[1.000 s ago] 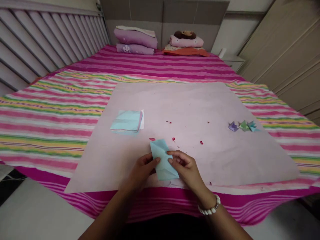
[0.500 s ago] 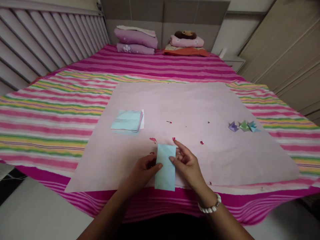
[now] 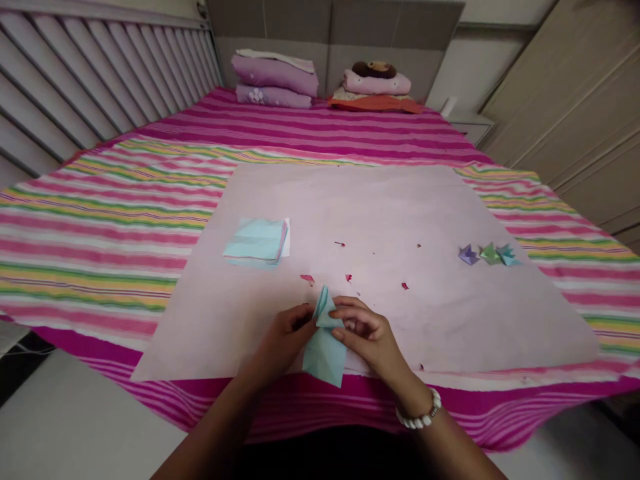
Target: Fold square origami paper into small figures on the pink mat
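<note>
Between my hands is a light blue sheet of folding paper (image 3: 325,357), near the front edge of the large pale sheet. Its top right corner is bent over into a pointed flap, while the lower part hangs flat. My left hand (image 3: 286,337) grips the left edge, thumb in front and fingers behind. With thumb and index finger, my right hand (image 3: 367,330) presses the flap from the right; a white beaded bracelet (image 3: 420,420) circles that wrist. Some fingers are hidden behind the paper.
A stack of square papers (image 3: 257,240) lies left on the pale sheet (image 3: 380,207). Three small folded paper pieces (image 3: 490,254) sit at the right. Red scraps (image 3: 349,277) are scattered in the middle. Folded bedding (image 3: 275,77) is piled by the headboard (image 3: 380,30).
The paper was a flat upright rectangle; its top is now folded over into a point. My right index finger, stretched out before, has curled down onto the fold.
</note>
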{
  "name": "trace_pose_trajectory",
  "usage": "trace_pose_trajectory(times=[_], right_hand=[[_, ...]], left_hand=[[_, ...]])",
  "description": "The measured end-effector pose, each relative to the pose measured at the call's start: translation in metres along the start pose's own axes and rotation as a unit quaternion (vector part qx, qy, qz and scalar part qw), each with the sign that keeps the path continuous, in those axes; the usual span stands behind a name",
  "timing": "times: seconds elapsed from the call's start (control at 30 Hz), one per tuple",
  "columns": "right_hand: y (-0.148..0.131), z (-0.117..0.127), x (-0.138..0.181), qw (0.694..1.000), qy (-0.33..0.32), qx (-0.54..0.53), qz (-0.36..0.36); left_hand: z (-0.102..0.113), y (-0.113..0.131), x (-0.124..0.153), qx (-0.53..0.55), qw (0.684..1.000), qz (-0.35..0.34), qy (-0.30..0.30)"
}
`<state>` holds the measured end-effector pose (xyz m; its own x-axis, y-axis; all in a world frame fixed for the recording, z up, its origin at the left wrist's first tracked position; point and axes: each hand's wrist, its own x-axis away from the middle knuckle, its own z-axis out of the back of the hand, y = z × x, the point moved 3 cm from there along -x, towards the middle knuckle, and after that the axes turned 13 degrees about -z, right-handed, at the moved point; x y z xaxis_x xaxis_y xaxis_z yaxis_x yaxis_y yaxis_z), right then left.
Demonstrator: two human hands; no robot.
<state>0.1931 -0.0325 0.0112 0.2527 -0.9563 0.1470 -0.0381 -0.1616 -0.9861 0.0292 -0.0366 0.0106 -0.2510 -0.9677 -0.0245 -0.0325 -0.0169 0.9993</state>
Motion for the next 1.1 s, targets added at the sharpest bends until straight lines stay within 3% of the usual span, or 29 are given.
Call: trace_pose_trajectory(times=[0.17,0.3,0.43,0.6,0.77,1.1], right_hand=[[0.007,0.001,-0.005,0.999,0.021,-0.026,-0.033],[0.011,0.005,-0.007,0.995,0.059,-0.052,-0.058],[0.012,0.008,-0.007,0.992,0.073,-0.076,-0.066],[0.01,0.005,-0.006,0.996,0.077,-0.025,-0.036],[0.006,0.002,-0.005,0.998,0.067,0.006,-0.002],[0.007,0.0,-0.003,0.999,0.047,-0.003,-0.001]], left_hand=[[0.0,0.001,0.001,-0.018,1.0,-0.009,0.0],[0.004,-0.003,0.005,0.063,0.997,0.02,0.025],[0.007,0.0,0.01,0.109,0.993,0.01,-0.035],[0.007,0.0,0.011,0.056,0.995,0.013,-0.08],[0.0,-0.007,0.003,0.029,0.997,-0.027,-0.061],[-0.001,-0.019,0.001,0.071,0.996,-0.031,0.047]])
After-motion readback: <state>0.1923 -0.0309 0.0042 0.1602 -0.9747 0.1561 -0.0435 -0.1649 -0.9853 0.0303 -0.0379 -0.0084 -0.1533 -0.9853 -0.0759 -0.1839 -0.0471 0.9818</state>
